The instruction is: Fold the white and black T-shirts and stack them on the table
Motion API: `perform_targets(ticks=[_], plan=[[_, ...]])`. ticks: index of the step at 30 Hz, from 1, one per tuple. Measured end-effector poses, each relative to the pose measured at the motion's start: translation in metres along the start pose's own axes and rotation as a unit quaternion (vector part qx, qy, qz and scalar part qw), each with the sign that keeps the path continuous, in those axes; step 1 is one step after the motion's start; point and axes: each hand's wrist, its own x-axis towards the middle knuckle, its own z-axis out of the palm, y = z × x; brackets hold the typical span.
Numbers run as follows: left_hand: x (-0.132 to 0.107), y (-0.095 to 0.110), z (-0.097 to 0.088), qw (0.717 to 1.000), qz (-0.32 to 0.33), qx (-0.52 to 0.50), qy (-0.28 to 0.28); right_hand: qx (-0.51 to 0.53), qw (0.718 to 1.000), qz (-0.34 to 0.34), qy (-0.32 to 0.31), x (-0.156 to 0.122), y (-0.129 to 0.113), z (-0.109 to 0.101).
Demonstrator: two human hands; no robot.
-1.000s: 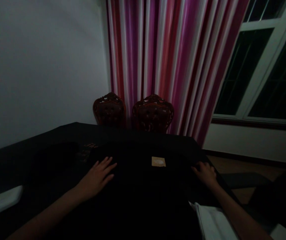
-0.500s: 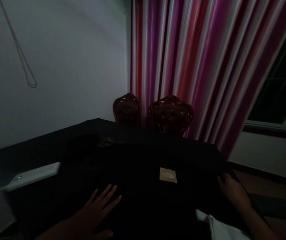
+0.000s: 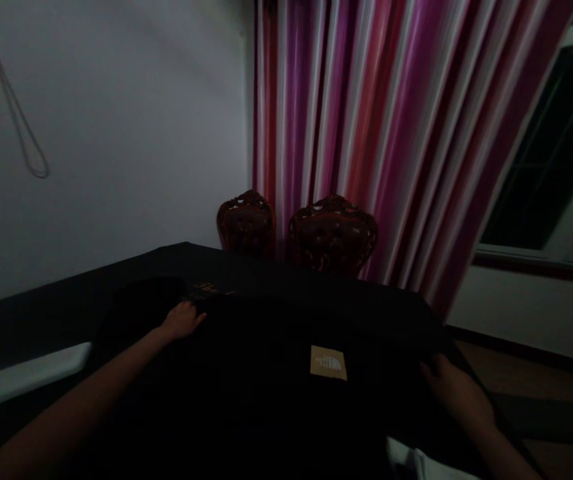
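Black cloth [image 3: 261, 380], 1 pc.: laid out on the dark table [image 3: 276, 270] in front of me, btwn. my two hands; edges hard to read, black on near-black. Tan patch [image 3: 329, 363], 1, squarish: on the cloth, rt. of ctr., w/ pale printed logo (too small & dim to read in full).

L. hand [image 3: 182, 320], mine: arm stretched fwd., fingers bent inward, hand mostly closed, at far left part of the cloth; can't tell if fabric is pinched. Gold-toned lettering [image 3: 209, 288]: just beyond that hand. Dark mass [image 3: 146, 300], shape unclear: just left of same.

R. hand [image 3: 459, 390], mine: near table's rt. edge, well apart from L., fingers partly bent; too dark to tell whether it has hold of any cloth.

Also on table: white oblong object [image 3: 36, 373], 1, at left, w/ small round detail; white item [image 3: 441, 470], 1, bottom rt., cut off by view.

Backgr.: carved chairs [image 3: 333, 233], 2, past far edge; striped curtain [image 3: 341, 100], purple/red/white; looped cord [image 3: 23, 127] against pale wall [image 3: 131, 127]; window [image 3: 551, 153], rt.
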Motion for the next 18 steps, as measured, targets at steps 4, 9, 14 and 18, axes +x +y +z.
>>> perform_targets(ticks=[4, 9, 14, 18], plan=[[0.03, -0.002, 0.002, 1.0, -0.004, 0.02, 0.011, 0.011, 0.999, 0.021, 0.032, -0.003, -0.006, -0.003], [0.038, 0.017, 0.042, 0.998, 0.045, 0.033, -0.026, 0.021, 0.998, 0.053, 0.03, -0.01, -0.016, -0.015], [-0.068, 0.099, 0.086, 0.951, 0.28, -0.073, -0.106, 0.026, 0.996, 0.085, 0.024, -0.014, -0.024, -0.025], [-0.177, 0.174, 0.087, 0.871, 0.343, -0.232, -0.266, 0.02, 0.995, 0.096, 0.021, -0.013, -0.022, -0.023]])
